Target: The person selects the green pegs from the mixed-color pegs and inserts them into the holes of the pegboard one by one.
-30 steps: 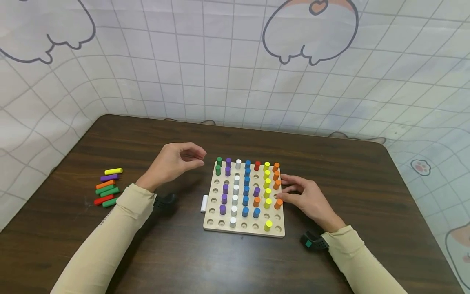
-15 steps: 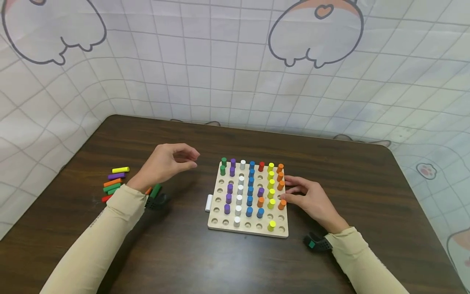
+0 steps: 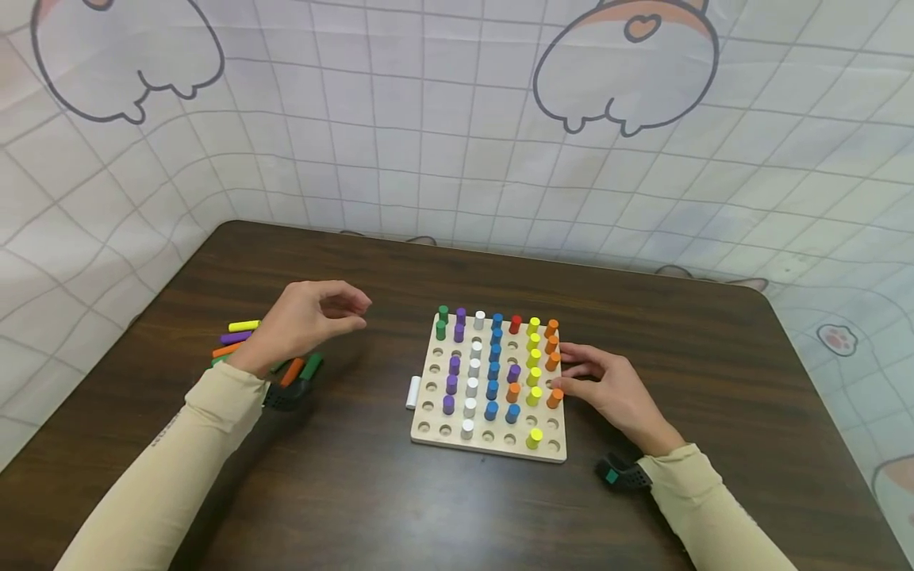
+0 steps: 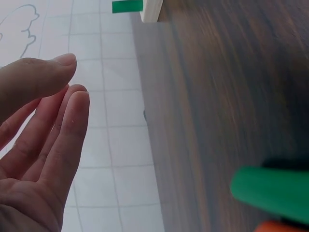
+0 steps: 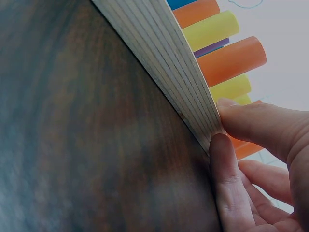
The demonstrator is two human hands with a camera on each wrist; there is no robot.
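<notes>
A square wooden pegboard [image 3: 489, 452] lies on the table with upright coloured pegs in many of its holes; several other holes have no peg. My right hand [image 3: 614, 396] holds the board's right edge, the thumb on its upper face and the index finger against its side, as the right wrist view shows. To the left of the board, my left hand [image 3: 307, 321] hovers over the table with loosely bent fingers and nothing between them. Behind its wrist lie loose pegs, partly hidden, among them a yellow peg [image 3: 244, 326] and a green peg [image 4: 273, 191].
A white peg [image 3: 413, 392] lies flat beside the board's left edge. The dark wooden table [image 3: 400, 515] ends at the back against a white gridded cloth [image 3: 428, 143]. A dark wrist strap [image 3: 623, 473] sits at the right wrist.
My left hand has moved left, away from the board and over the loose pegs, hiding some. My right hand stays at the board's edge. The whole view has shifted slightly.
</notes>
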